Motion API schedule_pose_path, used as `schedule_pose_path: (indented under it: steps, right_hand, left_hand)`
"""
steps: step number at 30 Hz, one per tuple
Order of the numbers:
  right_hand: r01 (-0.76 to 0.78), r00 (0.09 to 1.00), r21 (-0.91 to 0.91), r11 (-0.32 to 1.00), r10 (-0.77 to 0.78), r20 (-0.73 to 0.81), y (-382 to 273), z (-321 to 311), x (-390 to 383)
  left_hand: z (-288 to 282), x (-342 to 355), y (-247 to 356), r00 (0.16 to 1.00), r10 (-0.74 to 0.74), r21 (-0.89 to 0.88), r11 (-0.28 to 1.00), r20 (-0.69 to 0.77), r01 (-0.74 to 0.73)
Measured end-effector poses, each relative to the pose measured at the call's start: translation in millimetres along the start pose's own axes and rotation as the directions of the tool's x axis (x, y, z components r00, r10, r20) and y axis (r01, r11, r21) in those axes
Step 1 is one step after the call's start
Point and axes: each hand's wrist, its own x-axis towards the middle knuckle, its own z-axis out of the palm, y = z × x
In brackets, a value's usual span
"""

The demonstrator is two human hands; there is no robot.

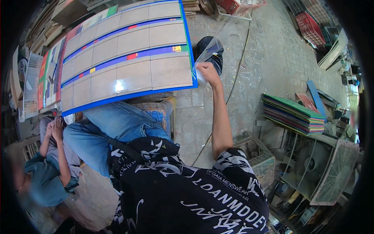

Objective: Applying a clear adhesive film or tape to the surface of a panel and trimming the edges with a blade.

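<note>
A board [128,72] lies above my lap, with beige square panels in three rows, blue and purple bands, red and yellow patches and a bright blue border. My right hand [207,73] is at its right edge, fingers closed on clear plastic film [212,45]; a pale, translucent piece below the fingers is too unclear to identify. The film rises from the fingers toward the upper right. A black bag-like bundle [204,46] sits on the floor behind it. At the board's left stand colourful boards [48,74] and a white perforated panel [31,89]. My left hand is not in view.
A co-worker in teal [46,183] sits at lower left, hands together. Stacked coloured boards [292,111] and a fan [309,163] stand at right, near a metal crate [261,163]. Red baskets [306,29] are at upper right. A cable [243,54] crosses the paved floor [191,128].
</note>
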Motion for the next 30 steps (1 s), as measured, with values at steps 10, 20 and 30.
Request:
schedule_pose_path:
  steps: [10,20,30]
  right_hand:
    - [0.081,0.996,0.022,0.996,-0.081,-0.021,24.3,-2.1,-0.1]
    - [0.048,0.997,0.153,0.987,-0.038,-0.068,18.4,0.2,-1.4]
    - [0.022,0.999,0.174,0.985,-0.015,-0.044,26.2,-8.4,8.2]
  left_hand:
    - [120.7,-19.0,-59.7,0.997,0.053,0.081,0.995,0.059,-0.058]
    - [213.2,-6.8,-42.2,0.993,0.049,0.232,0.97,0.111,-0.074]
    - [287.7,20.4,-28.3,0.993,-0.01,0.391,0.92,0.122,-0.039]
